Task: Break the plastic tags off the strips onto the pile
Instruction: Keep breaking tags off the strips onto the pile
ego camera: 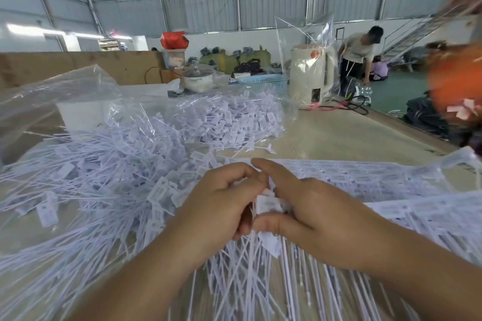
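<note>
At table centre, both hands meet over the tags: left hand [221, 206] curls its fingers round the thin tails, right hand [307, 214] pinches the white tag [268, 204] between thumb and forefinger, the tag sitting right between the two grips. The strip [365, 180] runs off rightward from the right hand, long axis left-right; the tag's tail points down toward the person. The pile [109, 180] of loose tags lies just left, nearer the left hand.
</note>
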Available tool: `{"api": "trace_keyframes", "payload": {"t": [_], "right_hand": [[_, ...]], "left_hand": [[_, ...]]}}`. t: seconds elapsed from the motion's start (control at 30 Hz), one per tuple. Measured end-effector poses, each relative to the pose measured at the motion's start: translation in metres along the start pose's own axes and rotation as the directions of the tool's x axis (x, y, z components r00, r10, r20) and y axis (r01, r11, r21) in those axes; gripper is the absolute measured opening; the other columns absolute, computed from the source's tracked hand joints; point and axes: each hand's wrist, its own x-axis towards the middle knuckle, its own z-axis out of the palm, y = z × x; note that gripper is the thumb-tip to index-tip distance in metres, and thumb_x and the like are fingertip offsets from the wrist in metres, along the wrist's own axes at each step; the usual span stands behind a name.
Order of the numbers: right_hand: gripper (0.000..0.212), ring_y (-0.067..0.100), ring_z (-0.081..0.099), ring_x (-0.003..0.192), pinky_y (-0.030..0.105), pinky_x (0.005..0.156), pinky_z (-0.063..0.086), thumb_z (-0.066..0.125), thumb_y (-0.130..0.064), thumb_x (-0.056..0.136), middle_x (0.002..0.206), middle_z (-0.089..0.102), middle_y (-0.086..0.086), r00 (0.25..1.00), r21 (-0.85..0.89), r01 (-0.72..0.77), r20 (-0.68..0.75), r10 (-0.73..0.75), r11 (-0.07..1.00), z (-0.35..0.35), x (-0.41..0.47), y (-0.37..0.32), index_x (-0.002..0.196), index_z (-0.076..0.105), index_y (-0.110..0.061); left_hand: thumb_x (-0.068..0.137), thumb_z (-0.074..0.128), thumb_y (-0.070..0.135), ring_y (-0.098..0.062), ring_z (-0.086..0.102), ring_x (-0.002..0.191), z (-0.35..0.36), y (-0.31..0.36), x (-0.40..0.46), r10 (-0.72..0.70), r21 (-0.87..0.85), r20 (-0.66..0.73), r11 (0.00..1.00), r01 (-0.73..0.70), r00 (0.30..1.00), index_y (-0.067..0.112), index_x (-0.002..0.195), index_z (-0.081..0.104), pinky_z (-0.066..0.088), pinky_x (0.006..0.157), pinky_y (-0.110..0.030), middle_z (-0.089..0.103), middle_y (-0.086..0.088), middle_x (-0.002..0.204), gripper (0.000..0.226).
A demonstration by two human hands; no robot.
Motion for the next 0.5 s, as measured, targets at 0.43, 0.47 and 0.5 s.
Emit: {"api": "trace_keyframes", "payload": {"t": [0.43,0.47,0.5], "right_hand": [[0.073,0.002,0.053,0.053,0.018,0.049,0.033,0.053,-0.063,0.083,0.068,0.060,-0.005,0.983,0.089,-0.176,-0.030,0.179,0.980,0.000,0.002,0.000,0.145,0.024,-0.038],[0.070,0.002,0.051,0.052,0.020,0.049,0.031,0.049,-0.067,0.081,0.063,0.056,-0.005,0.979,0.047,-0.194,-0.050,0.197,0.980,-0.003,0.002,0.000,0.141,0.033,-0.036],[0.063,0.003,0.049,0.050,0.022,0.049,0.031,0.046,-0.070,0.079,0.058,0.052,-0.006,0.977,-0.007,-0.205,-0.068,0.204,0.979,-0.006,0.001,0.001,0.131,0.046,-0.035]], "left_hand": [[0.085,0.070,0.022,-0.011,0.049,0.040,-0.008,0.005,-0.001,-0.016,0.087,0.105,0.996,0.007,0.994,0.027,0.079,0.066,0.040,0.043,-0.020,0.054,-0.002,0.046,0.009],[0.085,0.069,0.022,-0.011,0.049,0.039,-0.009,0.006,-0.001,-0.014,0.075,0.085,0.997,0.007,0.996,0.027,0.079,0.066,0.040,0.043,-0.019,0.054,-0.003,0.045,0.009],[0.084,0.069,0.023,-0.012,0.049,0.038,-0.010,0.007,0.000,-0.010,0.068,0.063,0.998,0.006,0.998,0.028,0.079,0.066,0.039,0.042,-0.019,0.054,-0.004,0.045,0.008]]}}
